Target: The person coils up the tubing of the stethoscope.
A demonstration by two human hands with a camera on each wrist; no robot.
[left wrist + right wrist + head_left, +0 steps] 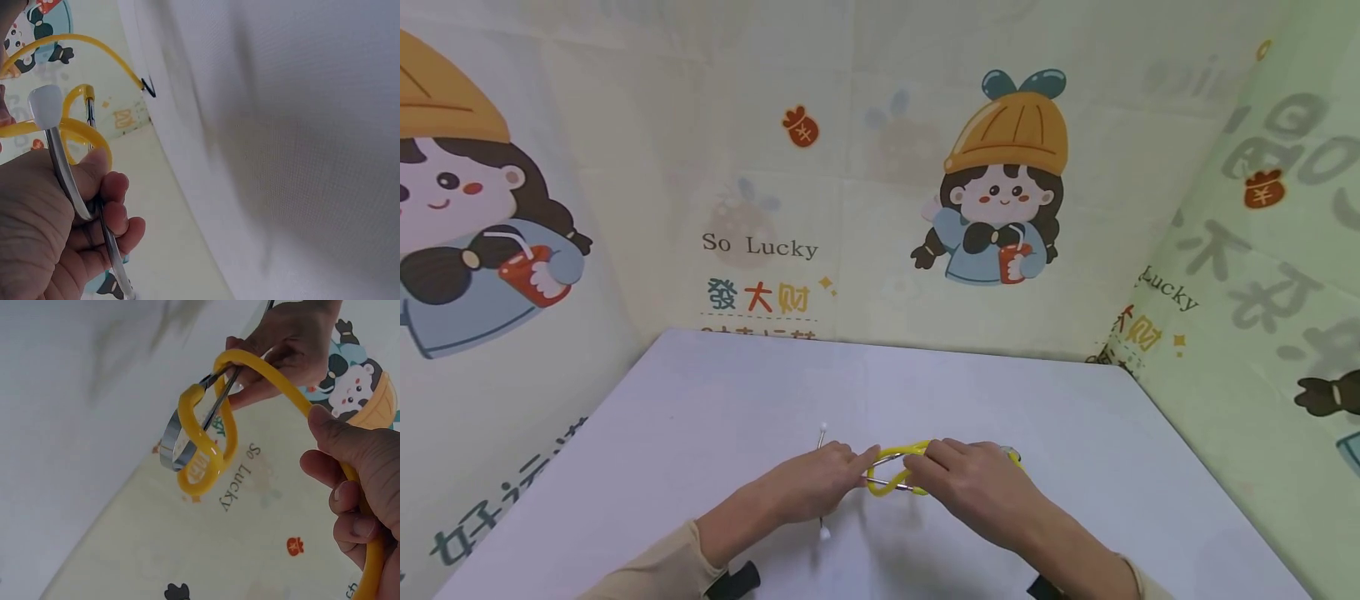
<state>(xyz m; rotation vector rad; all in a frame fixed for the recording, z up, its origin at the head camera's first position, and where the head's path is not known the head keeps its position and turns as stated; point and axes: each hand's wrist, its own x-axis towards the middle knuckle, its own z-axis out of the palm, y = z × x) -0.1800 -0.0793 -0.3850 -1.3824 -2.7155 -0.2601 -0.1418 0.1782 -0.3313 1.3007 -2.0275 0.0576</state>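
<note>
A stethoscope with yellow tubing [877, 489] is held up between both hands over the table. My left hand [820, 483] grips its metal ear tubes [62, 165] where they come together, fingers curled round them. White ear tips [46, 106] stick out on either side of that hand. My right hand [973, 492] wraps its fingers round the yellow tube [269, 372], which loops round the metal part between the hands. A curved metal strip [169, 447] shows by the loop in the right wrist view. Part of a grey piece [1011, 453] shows beyond the right hand.
The white table [737, 383] lies under both hands. Behind it and at the sides hang cloth walls [872, 250] printed with cartoon figures and lettering. Dark wrist straps [735, 581] sit near the sleeves.
</note>
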